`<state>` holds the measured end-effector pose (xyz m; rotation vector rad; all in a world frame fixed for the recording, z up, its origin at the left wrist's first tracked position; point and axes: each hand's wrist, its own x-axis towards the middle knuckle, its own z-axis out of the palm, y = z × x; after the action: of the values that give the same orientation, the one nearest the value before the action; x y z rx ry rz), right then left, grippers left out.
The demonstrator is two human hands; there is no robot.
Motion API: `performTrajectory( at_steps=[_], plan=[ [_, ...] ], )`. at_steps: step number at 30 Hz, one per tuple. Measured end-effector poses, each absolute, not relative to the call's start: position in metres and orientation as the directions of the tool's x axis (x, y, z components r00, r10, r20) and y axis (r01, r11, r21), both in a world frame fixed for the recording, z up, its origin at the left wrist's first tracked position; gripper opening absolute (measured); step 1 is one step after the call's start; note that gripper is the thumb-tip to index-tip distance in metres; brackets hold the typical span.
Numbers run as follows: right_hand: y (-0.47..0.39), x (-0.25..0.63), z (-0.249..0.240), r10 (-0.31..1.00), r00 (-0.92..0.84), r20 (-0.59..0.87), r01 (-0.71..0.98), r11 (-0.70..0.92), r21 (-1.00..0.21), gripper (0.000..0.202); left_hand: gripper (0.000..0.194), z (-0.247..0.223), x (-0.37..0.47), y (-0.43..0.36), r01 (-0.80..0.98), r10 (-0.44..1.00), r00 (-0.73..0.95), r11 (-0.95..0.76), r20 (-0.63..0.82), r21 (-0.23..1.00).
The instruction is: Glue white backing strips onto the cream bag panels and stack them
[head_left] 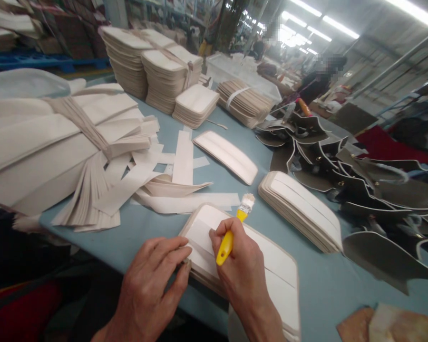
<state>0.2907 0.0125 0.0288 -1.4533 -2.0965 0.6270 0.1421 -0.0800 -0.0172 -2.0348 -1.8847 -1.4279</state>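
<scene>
My right hand is closed round a yellow-handled brush, its whitish bristles pointing up and away. Beneath that hand lies a stack of rounded white panels with beige edges; a narrow seam or strip edge runs along the top one. My left hand is at the stack's left edge, thumb and fingers pinched together near its side; what they hold, if anything, is too small to make out. Loose white strips lie just beyond the stack. To the right sits another stack of folded panels.
A single folded panel lies farther back on the blue table. Large bundled white pieces fill the left. Tall tied stacks stand behind. Dark curved pieces crowd the right. A person is in the background.
</scene>
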Motion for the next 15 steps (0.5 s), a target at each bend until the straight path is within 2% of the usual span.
performTrajectory(
  at_steps=[8, 15],
  plan=[
    [0.0159, 0.2897, 0.0236, 0.931, -0.328, 0.161, 0.817, 0.365, -0.446, 0.007, 0.018, -0.0209, 0.1404, -0.0791, 0.774, 0.783, -0.171, -0.269, 0.599, 0.573],
    [0.0212, 0.286, 0.0264, 0.931, -0.342, 0.128, 0.849, 0.364, -0.384, 0.006, 0.017, -0.0224, 0.139, -0.0804, 0.759, 0.781, -0.205, -0.254, 0.59, 0.6]
  ],
)
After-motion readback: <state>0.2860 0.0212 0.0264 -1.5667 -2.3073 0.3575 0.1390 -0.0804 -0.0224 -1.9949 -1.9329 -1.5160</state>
